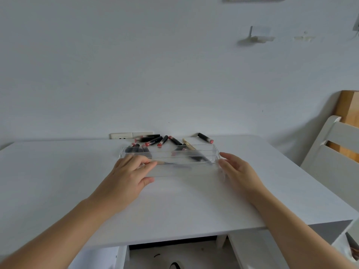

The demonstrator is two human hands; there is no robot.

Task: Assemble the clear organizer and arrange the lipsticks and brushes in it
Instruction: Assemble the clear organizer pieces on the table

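- The clear organizer (174, 158) lay on the white desk (174, 206), toward its far side, as a long low tray with thin lengthwise dividers showing through its walls.
- The left hand (126, 177) rested at the tray's left end, fingers curled onto the near wall and thumb stretched along the desk; whether it truly gripped the plastic could not be told.
- The right hand (239, 171) stood at the tray's right end, fingers nearly straight and close together, their tips touching or just beside the end wall.
- Progress, judged from this view: early. The tray seemed to be under assembly or positioning, and whether every divider was seated could not be told through the clear plastic.
- The lipsticks (155, 141), black tubes with red or pink ends, lay loose in a scatter just behind the tray; 1 more (205, 138) lay apart toward the back right.
- At least 1 pale-handled brush (189, 145) lay slanted behind the tray; dark shapes seen through the walls could be items inside or behind, which could not be told.
- Remaining: sorting the lipsticks and brushes into the compartments.
- Room: open desk stretched on both sides and in front of the tray; the near edge lay well apart from it.
- Limits: the wall (174, 74) and a socket plate (132, 135) closed the back just behind the scatter, and a chair (334, 152) stood beside the desk's right edge.
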